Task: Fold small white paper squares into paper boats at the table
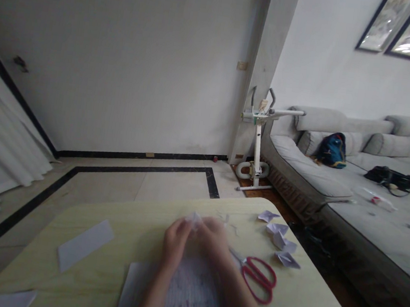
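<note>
Near the far edge of the table, my left hand (175, 238) and my right hand (214, 235) pinch a small folded piece of white paper (194, 217) between them. Its exact shape is partly hidden by my fingers. Beneath my forearms lies a lined sheet with writing (191, 298). Red-handled scissors (258, 280) rest just right of my right forearm, their blades partly covered by it. Several folded paper boats (284, 243) stand in a row at the table's right side. Thin paper scraps (232, 223) lie beyond my right hand.
A white paper strip (85, 244) lies on the left of the wooden table (122, 233), with more paper (6, 298) at the near left corner. Past the table stand an exercise machine (258, 140) and a grey sofa (311, 177) holding a blue backpack (333, 150) and black bag (392, 179).
</note>
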`<state>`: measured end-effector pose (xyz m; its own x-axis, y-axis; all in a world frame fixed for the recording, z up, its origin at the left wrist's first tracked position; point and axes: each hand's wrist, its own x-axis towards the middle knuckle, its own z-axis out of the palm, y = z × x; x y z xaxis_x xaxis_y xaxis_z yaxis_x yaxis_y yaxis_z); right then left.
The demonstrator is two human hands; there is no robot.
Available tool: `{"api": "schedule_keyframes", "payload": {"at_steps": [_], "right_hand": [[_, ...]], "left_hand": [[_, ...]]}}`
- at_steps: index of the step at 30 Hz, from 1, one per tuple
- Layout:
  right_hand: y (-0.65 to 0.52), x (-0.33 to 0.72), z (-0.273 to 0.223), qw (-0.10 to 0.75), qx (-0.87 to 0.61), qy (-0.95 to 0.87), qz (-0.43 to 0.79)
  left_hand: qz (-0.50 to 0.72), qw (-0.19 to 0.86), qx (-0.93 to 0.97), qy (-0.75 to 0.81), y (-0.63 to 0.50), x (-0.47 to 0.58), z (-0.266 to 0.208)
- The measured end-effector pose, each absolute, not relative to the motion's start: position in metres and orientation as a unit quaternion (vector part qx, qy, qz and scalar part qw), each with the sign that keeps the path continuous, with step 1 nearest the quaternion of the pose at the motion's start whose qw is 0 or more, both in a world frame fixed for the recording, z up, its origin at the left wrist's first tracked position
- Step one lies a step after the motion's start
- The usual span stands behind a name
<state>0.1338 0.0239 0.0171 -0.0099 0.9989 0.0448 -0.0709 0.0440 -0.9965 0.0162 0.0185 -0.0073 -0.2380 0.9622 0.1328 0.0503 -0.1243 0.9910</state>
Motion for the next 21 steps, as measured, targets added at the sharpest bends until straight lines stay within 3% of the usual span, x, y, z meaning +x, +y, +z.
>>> {"api": "schedule_keyframes", "payload": {"at_steps": [13,18,21], "right_hand": [[0.027,0.13,0.009,0.541,-0.46,-0.456,0.537],[0.026,0.132,0.007,0.606,-0.503,-0.449,0.421],[0.023,0.133,0.011,0.601,-0.52,-0.503,0.339]], "left_hand": [[0.575,0.371,0.493,0.538,0.016,0.018,-0.001],[0.607,0.371,0.454,0.536,0.015,0.02,-0.004],[0.582,0.372,0.488,0.534,0.015,0.022,-0.008]]}}
